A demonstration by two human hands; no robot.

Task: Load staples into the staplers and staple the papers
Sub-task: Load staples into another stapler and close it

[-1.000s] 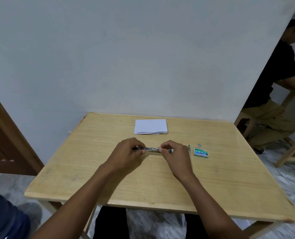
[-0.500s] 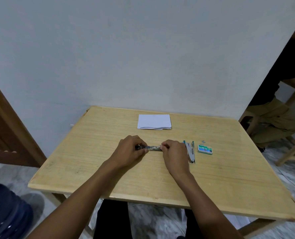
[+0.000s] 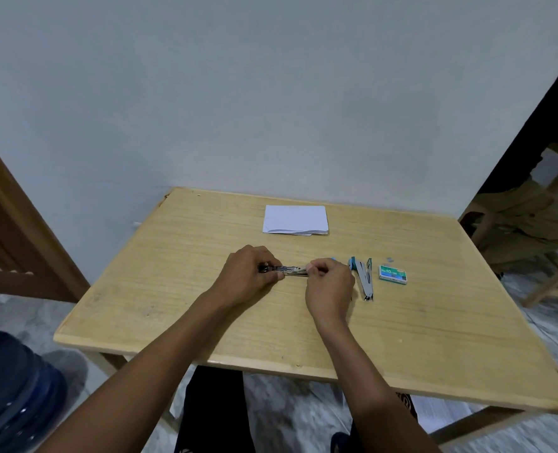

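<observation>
A small stapler [image 3: 287,270] lies lengthwise between my hands at the middle of the wooden table [image 3: 434,338]. My left hand [image 3: 249,273] grips its dark left end. My right hand [image 3: 329,282] pinches its metal right end with thumb and fingers. A second stapler [image 3: 364,277], blue and metal, lies swung apart on the table just right of my right hand. A green staple box [image 3: 392,274] sits to its right, with a few loose staples [image 3: 390,258] behind it. A stack of white papers [image 3: 295,220] rests farther back.
A grey wall stands right behind the table. A seated person [image 3: 529,204] on a wooden chair is at the right edge. A blue water bottle [image 3: 13,387] stands on the floor at lower left, and a wooden door [image 3: 13,230] is at the left.
My hands have stayed on the stapler. The camera has tilted and shifted, so the second stapler to the right of my right hand has come into full view.
</observation>
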